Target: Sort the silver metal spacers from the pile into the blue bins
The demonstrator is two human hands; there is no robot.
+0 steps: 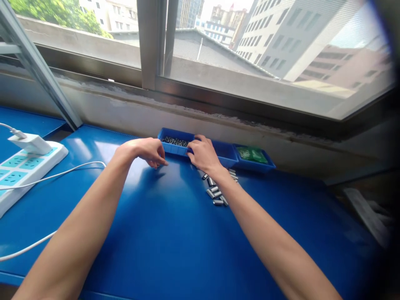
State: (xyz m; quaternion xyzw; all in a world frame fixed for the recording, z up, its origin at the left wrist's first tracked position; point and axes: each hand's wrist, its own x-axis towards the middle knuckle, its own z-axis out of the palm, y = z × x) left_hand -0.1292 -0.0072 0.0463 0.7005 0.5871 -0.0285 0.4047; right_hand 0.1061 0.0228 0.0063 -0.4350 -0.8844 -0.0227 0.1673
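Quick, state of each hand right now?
Left hand: fingers curled, nothing visibly held; cannot tell for sure.
Right hand: fingers bent at the blue bins; grip cannot be told.

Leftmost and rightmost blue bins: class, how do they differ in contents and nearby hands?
The leftmost bin holds many small, shiny pieces; the rightmost bin holds something green and glossy. The right hand is at the leftmost bin's right end; no hand is at the rightmost bin. Both are blue.

The left forearm [86,212] and right forearm [268,221] are bare and slender, tapering to narrow wrists [127,151]. Bare, too, are the left hand [150,150] and the right hand [203,154], with slim fingers [159,160].
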